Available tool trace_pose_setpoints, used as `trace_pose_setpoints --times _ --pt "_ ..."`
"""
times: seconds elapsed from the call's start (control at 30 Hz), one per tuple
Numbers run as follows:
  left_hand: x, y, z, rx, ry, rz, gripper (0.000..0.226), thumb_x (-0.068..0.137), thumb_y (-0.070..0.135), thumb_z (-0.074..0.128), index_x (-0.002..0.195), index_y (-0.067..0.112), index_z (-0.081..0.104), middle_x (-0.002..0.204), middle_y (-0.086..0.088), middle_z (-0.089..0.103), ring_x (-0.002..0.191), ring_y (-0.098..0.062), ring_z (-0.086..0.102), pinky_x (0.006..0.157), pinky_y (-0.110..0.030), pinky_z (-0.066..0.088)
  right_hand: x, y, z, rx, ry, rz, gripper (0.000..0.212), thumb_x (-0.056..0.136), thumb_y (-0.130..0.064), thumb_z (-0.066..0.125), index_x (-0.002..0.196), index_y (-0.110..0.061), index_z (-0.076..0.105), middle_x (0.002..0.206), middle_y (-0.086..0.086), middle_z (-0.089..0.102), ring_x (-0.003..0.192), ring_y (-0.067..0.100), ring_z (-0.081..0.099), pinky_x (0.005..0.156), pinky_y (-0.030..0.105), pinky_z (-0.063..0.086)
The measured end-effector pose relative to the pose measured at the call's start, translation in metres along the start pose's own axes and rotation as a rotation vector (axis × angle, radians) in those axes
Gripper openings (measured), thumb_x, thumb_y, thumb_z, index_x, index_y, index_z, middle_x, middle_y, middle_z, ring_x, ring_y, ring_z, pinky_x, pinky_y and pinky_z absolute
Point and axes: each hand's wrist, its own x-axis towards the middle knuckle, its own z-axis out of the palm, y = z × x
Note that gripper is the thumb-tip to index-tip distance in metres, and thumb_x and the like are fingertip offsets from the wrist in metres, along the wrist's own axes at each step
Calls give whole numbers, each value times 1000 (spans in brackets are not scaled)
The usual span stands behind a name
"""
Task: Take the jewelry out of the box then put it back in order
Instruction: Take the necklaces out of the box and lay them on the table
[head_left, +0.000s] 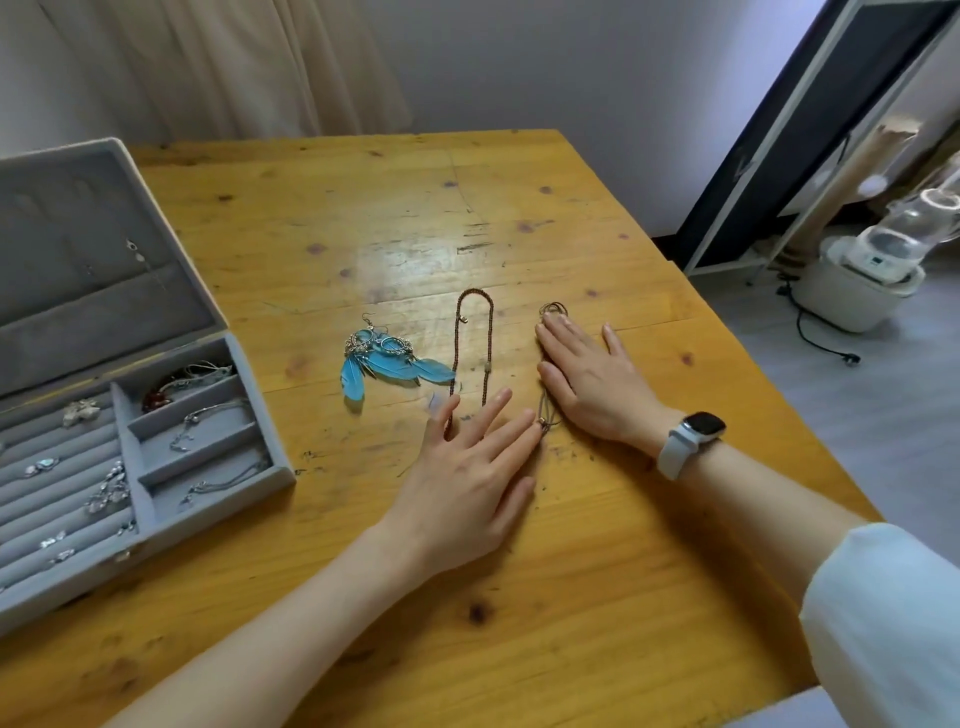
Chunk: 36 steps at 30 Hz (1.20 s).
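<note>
A grey velvet jewelry box (130, 415) stands open at the left edge of the wooden bench (363, 218), its lid (93, 244) tilted back with a small chain hanging on the lining. Inside, ring rolls on the left hold several small silver pieces, and the compartments on the right hold thin chains and a dark red piece. Beyond the bench to the right, a white appliance (872, 270) sits on the floor beside a dark framed panel (810, 135), and a pale curtain (223, 67) hangs behind.

Three pieces lie out on the bench, side by side in the middle. A pair of blue feather earrings (387, 364) lies furthest left. Just beside it, a brown beaded necklace (474, 338) is laid in a long narrow loop. To its right lies a thin cord necklace (549, 395), partly hidden under the hands.

The left hand (467, 478) lies flat, palm down, fingers straight and spread; they cover the near end of the beaded necklace, and one fingertip touches the cord's small bead. The right hand (597, 379), with a watch (693, 439) on its wrist, also rests flat with released, straight fingers, its edge along the cord necklace. Neither hand grasps anything.
</note>
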Motion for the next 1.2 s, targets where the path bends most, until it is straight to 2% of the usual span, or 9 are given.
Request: trace_pose_setpoints --times 0.23,0.37,0.43,0.53,0.63,0.8,1.03,1.13,1.2 --pt "2 6 1 4 -48 -20 55 91 44 28 137 16 39 144 -1 38 140 -21 18 111 -55 7 19 7 -10 -46 -115 20 51 99 -35 12 145 -18 -2 154 -4 -6 140 7 -7 114 45 -10" --pt "3 6 -2 -53 -48 -44 57 91 45 24 141 20 32 149 1 29 141 -19 11 111 -51 -4 17 4 -18 60 -65 12 50 99 -32 15 145 -16 4 155 -2 1 141 8 -4 115 40 -8" --pt "3 2 -8 -63 -3 -64 54 90 43 27 137 20 40 147 -2 34 139 -21 21 110 -51 3 15 -3 -23 150 51 1 47 99 -27 25 143 -13 21 153 1 13 142 11 4 116 37 -1" --pt "4 -16 -24 -20 124 -120 46 85 36 36 120 16 57 131 -8 54 124 -26 48 102 -54 26 17 -24 -35 265 245 -68 34 93 -16 43 125 -9 53 134 6 51 131 21 37 109 38 29" --pt "0 -45 -50 -9 245 -207 41 81 30 38 110 14 62 115 -8 62 107 -26 60 93 -48 41 24 -57 -51 342 271 -115 28 91 -14 47 115 -10 60 110 6 66 104 22 59 90 38 47" --pt "-28 -108 -104 104 355 -332 37 81 25 39 101 10 66 100 -7 67 93 -26 63 82 -41 47 49 -129 -72 486 311 -238 23 89 -7 49 106 -8 63 94 5 70 87 17 63 82 37 51" --pt "-85 -199 -161 355 532 -599 43 79 27 37 108 9 63 113 -11 61 107 -29 55 93 -44 35 94 -231 -70 588 414 -333 21 86 -8 51 102 -12 64 79 5 67 74 23 61 70 41 50" --pt "-102 -228 -175 477 444 -768 48 77 22 55 123 10 55 129 -16 52 120 -35 45 98 -61 24 112 -268 -68 586 407 -352 19 89 -13 51 103 -12 63 73 -4 57 69 15 52 67 33 46" --pt "-110 -241 -178 478 359 -888 56 83 25 56 135 14 42 141 -13 40 131 -33 31 103 -61 9 122 -290 -66 600 404 -360 19 89 -14 51 105 -12 61 80 -1 61 76 18 57 68 33 47"
